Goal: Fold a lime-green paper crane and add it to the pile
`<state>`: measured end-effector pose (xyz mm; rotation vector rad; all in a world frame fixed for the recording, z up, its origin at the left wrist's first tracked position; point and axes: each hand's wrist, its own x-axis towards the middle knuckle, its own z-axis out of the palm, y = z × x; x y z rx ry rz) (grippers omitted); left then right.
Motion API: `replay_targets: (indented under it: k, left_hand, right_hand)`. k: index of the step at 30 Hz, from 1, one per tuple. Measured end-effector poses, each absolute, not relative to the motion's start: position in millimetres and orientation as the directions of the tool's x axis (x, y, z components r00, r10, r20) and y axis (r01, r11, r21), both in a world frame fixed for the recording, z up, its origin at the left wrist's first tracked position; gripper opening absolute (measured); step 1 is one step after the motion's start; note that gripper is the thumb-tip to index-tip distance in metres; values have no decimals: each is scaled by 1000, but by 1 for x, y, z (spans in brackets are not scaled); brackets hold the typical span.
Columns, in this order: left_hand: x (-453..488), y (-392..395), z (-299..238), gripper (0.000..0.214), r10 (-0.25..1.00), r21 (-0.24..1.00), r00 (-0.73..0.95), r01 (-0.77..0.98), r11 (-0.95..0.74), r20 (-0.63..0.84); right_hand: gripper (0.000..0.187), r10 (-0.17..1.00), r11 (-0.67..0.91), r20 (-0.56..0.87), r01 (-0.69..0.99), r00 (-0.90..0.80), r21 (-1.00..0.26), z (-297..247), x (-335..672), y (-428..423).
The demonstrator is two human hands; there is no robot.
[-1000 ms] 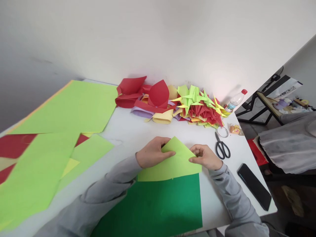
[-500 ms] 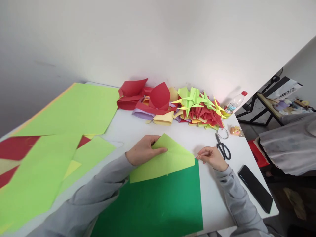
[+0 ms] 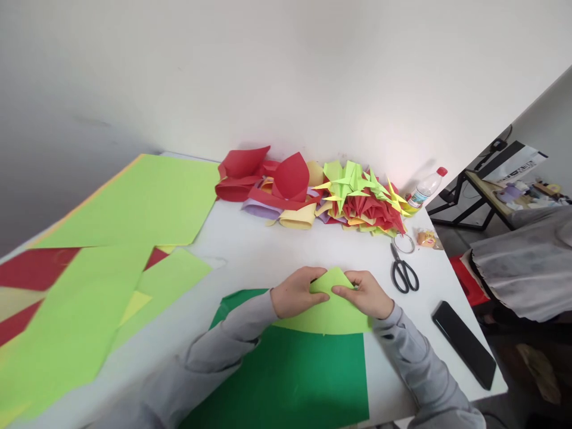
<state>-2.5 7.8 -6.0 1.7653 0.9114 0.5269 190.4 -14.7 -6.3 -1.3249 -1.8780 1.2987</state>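
Between my two hands is a folded sheet of light green paper [image 3: 333,316], its pointed corner facing away from me. My left hand [image 3: 297,292] pinches it left of the point, thumb on top. On the other side my right hand [image 3: 367,293] grips it the same way, thumb close to the left one. The paper's lower edge spreads out over a dark green mat [image 3: 295,375]. Part of the sheet is hidden by my hands and forearms.
Large light green sheets [image 3: 134,202] and loose cut pieces [image 3: 84,310] cover the left side. Red paper shapes [image 3: 290,179] and folded paper stars [image 3: 351,182] line the wall. Scissors [image 3: 404,274], a bottle [image 3: 426,187], a wrapped snack [image 3: 426,238] and a black phone [image 3: 465,344] lie right.
My right hand has moved left and taken hold of the light green paper. My left hand has shifted right and slightly nearer to me, and the paper has turned.
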Motion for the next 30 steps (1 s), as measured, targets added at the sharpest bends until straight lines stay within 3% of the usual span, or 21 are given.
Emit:
replay_targets:
  k: [7, 16, 21, 30]
  left_hand:
    - [-5, 8, -9, 21, 822, 939, 559, 329, -96, -112]
    - [-3, 6, -12, 26, 818, 971, 560, 239, -12, -128]
    - [-22, 9, -15, 32, 850, 978, 499, 190, 83, -169]
    - [-48, 18, -11, 39, 890, 974, 403, 162, 161, -214]
  right_hand:
    - [40, 933, -4, -144, 391, -330, -920, -4, 193, -15]
    - [33, 886, -142, -248, 278, -393, -950, -3, 196, -17]
    - [36, 891, -271, -310, 158, -331, -949, 1, 209, -14]
    - [45, 898, -364, -358, 24, -254, -931, -15, 217, -5]
